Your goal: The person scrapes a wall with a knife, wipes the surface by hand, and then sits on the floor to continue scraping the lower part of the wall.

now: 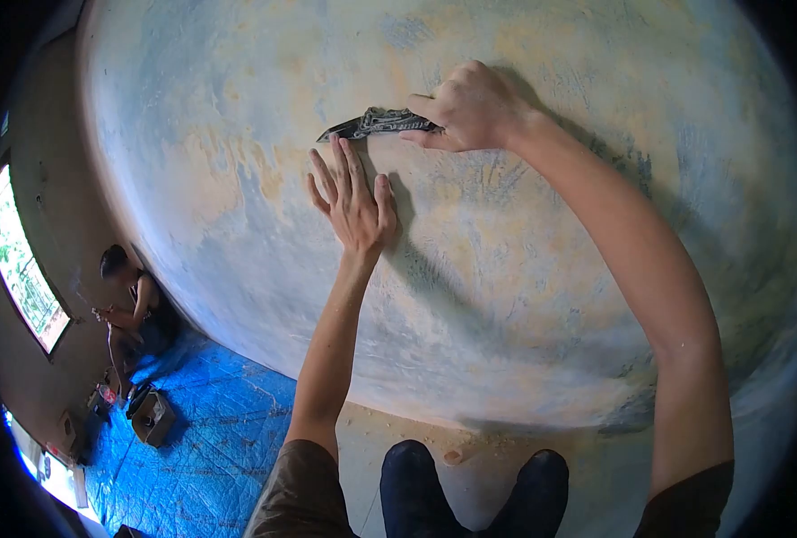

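A black folding knife (385, 122) lies nearly level against a painted wall (524, 296), its pointed blade toward the left. My right hand (470, 108) is closed around the handle end at the right. Below the blade, my left hand (355, 202) is open with fingers stretched upward, and its longest fingertips overlap the blade's lower edge. The wall carries mottled grey-blue, cream and yellow paint with rough, scraped-looking patches.
Crumbs lie on the floor (367, 444) along the wall's foot, near my knees. A blue tarp (219, 403) covers the floor at left, with a box (152, 420) on it. Another person (143, 309) sits against the wall there, near a window (23, 260).
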Motion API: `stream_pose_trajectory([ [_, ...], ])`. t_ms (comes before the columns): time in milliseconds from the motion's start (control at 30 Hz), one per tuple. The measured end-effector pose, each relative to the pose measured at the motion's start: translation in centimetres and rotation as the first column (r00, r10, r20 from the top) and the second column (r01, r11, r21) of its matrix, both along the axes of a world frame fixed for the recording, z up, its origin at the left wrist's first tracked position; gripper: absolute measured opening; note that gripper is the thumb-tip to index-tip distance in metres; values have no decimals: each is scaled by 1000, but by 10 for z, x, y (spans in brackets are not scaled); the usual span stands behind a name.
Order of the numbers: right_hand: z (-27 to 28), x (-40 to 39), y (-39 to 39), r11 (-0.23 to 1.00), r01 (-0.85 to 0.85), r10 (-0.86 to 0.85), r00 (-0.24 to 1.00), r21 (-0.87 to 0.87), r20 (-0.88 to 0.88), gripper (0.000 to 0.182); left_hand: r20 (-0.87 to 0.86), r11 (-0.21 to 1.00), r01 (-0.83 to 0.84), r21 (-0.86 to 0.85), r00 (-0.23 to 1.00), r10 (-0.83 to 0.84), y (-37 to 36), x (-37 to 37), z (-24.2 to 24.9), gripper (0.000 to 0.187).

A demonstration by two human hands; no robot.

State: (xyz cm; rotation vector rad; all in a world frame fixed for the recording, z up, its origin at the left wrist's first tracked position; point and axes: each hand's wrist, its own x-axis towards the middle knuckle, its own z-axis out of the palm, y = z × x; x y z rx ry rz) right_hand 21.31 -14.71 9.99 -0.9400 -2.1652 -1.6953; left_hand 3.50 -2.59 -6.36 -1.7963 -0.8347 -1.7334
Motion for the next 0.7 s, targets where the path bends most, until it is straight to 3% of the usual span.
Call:
stream_pose_trajectory([
  [367,-1,0,0,998,-59,59,998,5,0,46,-30,1000,18,15,999,-17,-4,-8,-1,69],
  [467,0,0,0,1000,17,-17,1000,-13,2,46,-23,1000,22,22,999,-21,-3,-8,1,68],
  [700,-2,1,7,996,-63,64,998,65,-14,47,-2,1000,24,7,1000,-24,1,-2,17,68],
])
